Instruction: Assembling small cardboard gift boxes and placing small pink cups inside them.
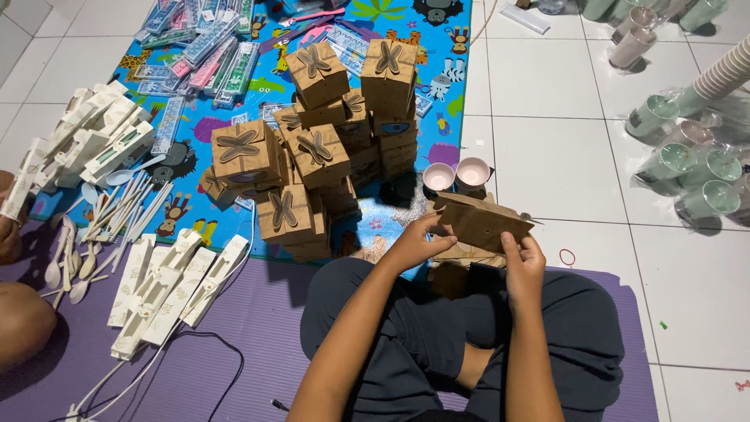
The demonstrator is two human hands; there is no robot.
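Observation:
A flat brown cardboard box blank (486, 223) is held between both hands above my lap. My left hand (414, 244) grips its left edge and my right hand (522, 259) grips its lower right side. More flat brown blanks (461, 254) lie under it on the floor. Just beyond stand two small pink cups (455, 175). A heap of folded brown boxes with butterfly-shaped tops (316, 148) is stacked on the colourful play mat, to the left of my hands.
White slim boxes (168, 285) lie on the purple mat (258, 312), more of them and loose spoons (94, 227) at left. Another person's limbs (19, 320) show at the left edge. Green and pink cups in plastic (687, 164) lie on the tiled floor at right.

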